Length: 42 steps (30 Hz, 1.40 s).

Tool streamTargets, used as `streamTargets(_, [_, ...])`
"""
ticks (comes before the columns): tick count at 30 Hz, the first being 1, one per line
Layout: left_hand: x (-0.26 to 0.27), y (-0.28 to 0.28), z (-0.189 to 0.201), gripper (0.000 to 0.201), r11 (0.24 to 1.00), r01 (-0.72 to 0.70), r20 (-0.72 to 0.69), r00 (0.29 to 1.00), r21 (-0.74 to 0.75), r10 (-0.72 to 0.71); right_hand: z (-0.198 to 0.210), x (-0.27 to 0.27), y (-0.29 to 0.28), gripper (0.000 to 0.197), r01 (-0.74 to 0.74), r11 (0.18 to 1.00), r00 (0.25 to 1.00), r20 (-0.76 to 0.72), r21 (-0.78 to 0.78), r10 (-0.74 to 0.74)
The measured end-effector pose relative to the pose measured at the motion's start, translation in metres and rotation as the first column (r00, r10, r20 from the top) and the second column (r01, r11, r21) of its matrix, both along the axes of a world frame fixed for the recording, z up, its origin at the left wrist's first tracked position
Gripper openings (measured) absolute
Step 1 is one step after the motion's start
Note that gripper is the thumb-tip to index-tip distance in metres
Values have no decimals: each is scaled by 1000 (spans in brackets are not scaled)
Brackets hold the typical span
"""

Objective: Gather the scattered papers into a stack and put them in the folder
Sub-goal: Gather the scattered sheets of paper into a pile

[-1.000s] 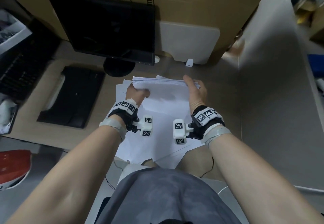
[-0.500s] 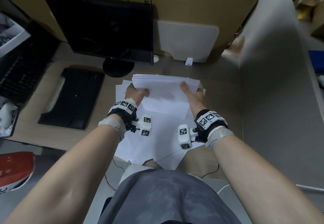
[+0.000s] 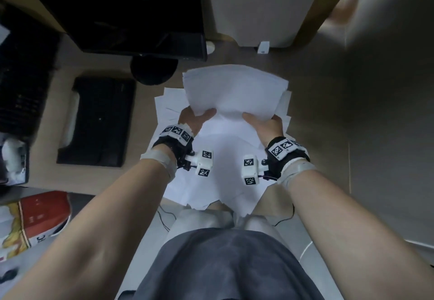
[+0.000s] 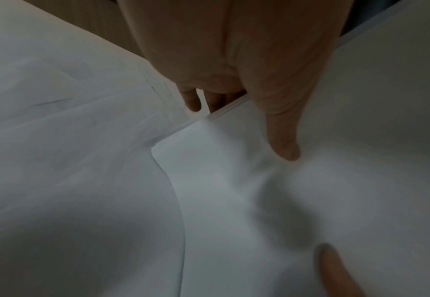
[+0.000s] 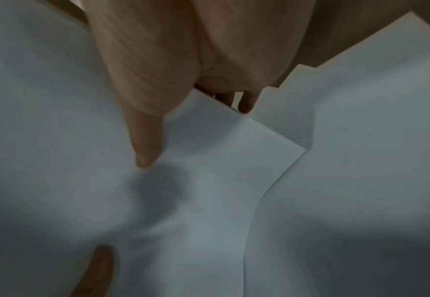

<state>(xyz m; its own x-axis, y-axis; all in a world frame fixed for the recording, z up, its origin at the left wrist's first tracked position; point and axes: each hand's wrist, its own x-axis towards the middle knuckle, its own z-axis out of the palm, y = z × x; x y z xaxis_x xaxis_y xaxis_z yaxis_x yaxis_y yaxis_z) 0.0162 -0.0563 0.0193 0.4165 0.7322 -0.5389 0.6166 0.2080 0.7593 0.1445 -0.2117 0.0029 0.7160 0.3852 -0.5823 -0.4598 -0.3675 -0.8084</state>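
Holding: paper stack, upright-ish over desk; left hand & right hand each pinch a bottom corner, thumbs front, prob. to square edges. Loose sheets lie beneath. Folder: prob. grey panel.

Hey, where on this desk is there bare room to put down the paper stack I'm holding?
Bare wood shows right of the loose white sheets, up to the grey partition wall, and in a strip between them and the black folder. The middle is crowded: both hands grip the white paper stack over the sheets.
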Motion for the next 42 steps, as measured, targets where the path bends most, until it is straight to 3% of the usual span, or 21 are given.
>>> streamTargets(3, [8,5,-9,42,999,-36,20,999,4,36,-8,5,10,28,52,997,998,41,-57,-49])
streamTargets(6, [14,9,-14,41,1000,-16,-18,1000,-8,16,-12,13,13,36,17,987,995,98,-157,-1])
streamTargets(11, [-6,3,-36,45,985,13,-187,981,-171,-46,-41,6,5,42,-200,942,980,-58,-269,191])
streamTargets(16, [-41,-11,-53,38,971,-114,-251,966,-212,58,-76,-24,-1,48,-337,891,940,-160,-304,301])
streamTargets(20, [-73,-22,-60,19,946,-223,-293,944,-234,150,-91,-46,4,32,-444,841,896,-147,-308,419])
streamTargets(26, [-128,-30,-86,73,932,-338,-419,871,-132,257,-94,-77,22,23,-634,726,772,-176,-264,610])
streamTargets(29, [-135,-22,-88,72,928,-345,-434,864,-141,255,-95,-81,35,22,-662,693,747,-180,-286,640])
streamTargets(35, [-113,-5,-85,83,953,-255,-417,893,-162,168,-110,-77,48,36,-590,677,786,-122,-440,606])
streamTargets(38, [-95,10,-91,75,957,-206,-349,929,-205,126,-113,-65,53,19,-544,671,807,-94,-504,583])
streamTargets(42, [-74,34,-132,100,954,-141,-299,952,-264,58,-104,-50,60,25,-435,728,870,-38,-530,491])
